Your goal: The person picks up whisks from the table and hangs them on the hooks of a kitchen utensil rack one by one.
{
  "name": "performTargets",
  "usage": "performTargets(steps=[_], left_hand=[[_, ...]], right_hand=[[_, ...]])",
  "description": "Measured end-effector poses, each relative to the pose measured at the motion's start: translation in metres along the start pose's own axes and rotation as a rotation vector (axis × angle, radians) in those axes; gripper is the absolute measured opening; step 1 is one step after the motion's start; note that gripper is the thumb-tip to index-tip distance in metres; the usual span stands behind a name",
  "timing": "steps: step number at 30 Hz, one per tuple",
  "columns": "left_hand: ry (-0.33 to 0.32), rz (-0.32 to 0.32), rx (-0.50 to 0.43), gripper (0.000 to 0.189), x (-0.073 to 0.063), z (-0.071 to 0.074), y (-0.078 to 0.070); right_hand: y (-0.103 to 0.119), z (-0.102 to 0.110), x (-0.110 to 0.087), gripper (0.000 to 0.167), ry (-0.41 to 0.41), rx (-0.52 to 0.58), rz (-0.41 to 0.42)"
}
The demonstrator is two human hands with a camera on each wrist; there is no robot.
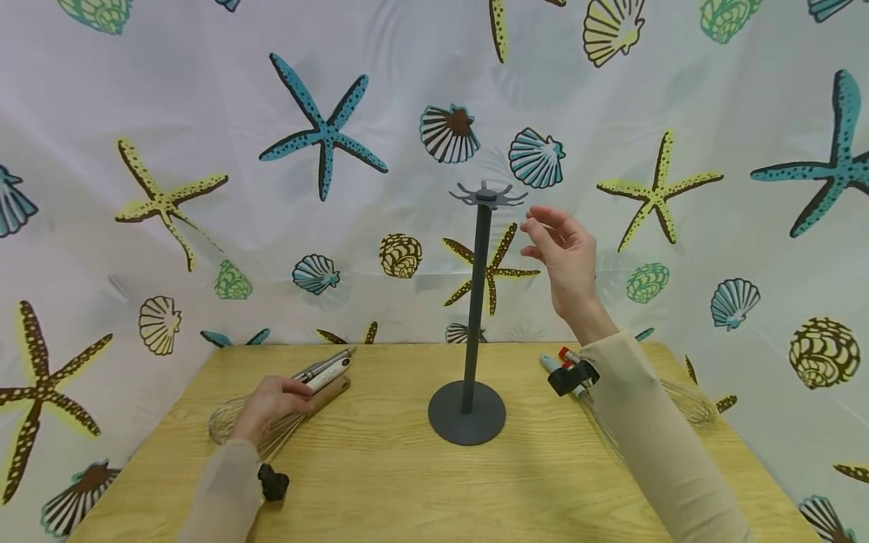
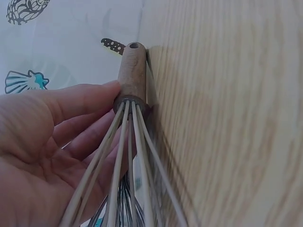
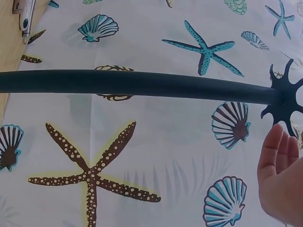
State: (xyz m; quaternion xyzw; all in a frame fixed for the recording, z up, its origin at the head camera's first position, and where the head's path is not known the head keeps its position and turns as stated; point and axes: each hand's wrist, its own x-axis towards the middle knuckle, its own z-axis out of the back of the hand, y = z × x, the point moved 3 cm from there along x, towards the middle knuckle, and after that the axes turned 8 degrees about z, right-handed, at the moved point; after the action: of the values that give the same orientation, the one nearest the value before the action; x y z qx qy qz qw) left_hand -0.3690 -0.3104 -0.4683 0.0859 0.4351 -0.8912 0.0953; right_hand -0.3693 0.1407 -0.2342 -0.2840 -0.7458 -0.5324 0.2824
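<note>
My left hand (image 1: 273, 406) is at the left of the table, its thumb and fingers gripping a whisk by the lower end of its wooden handle (image 2: 132, 78). The wire loops of that whisk fan out toward the wrist. A dark grey stand (image 1: 477, 309) rises from a round base (image 1: 451, 426) near the middle of the table, with a ring of curved hooks (image 1: 498, 200) on top. Raised beside these hooks, my right hand (image 1: 570, 260) holds nothing; its fingers are loosely bent, and the fingertips (image 3: 277, 130) come right at one hook in the right wrist view.
A white-handled utensil (image 1: 329, 375) and a metal-handled one (image 1: 314, 369) lie by my left hand. Under my right forearm are more whisks, one with a light blue handle (image 1: 548, 363), another with a red part (image 1: 565, 353). A shell-and-starfish curtain (image 1: 394, 196) hangs behind the wooden table (image 1: 380, 483).
</note>
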Motion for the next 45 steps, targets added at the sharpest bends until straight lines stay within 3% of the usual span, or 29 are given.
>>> performTargets(steps=[9, 22, 34, 45], left_hand=[[0.081, -0.06, 0.064, 0.043, 0.006, 0.002, -0.002], [0.146, -0.058, 0.084, 0.042, 0.012, 0.002, 0.001], [0.133, -0.067, 0.121, 0.041, 0.008, 0.0, -0.002], [0.123, -0.064, 0.107, 0.037, 0.004, -0.002, -0.007]], right_hand=[[0.005, -0.003, 0.008, 0.028, 0.011, -0.045, 0.041], [0.008, -0.004, 0.011, 0.027, 0.015, -0.052, 0.043], [0.008, -0.006, 0.018, 0.03, 0.015, -0.091, 0.054], [0.011, -0.009, 0.022, 0.017, 0.039, -0.107, 0.078]])
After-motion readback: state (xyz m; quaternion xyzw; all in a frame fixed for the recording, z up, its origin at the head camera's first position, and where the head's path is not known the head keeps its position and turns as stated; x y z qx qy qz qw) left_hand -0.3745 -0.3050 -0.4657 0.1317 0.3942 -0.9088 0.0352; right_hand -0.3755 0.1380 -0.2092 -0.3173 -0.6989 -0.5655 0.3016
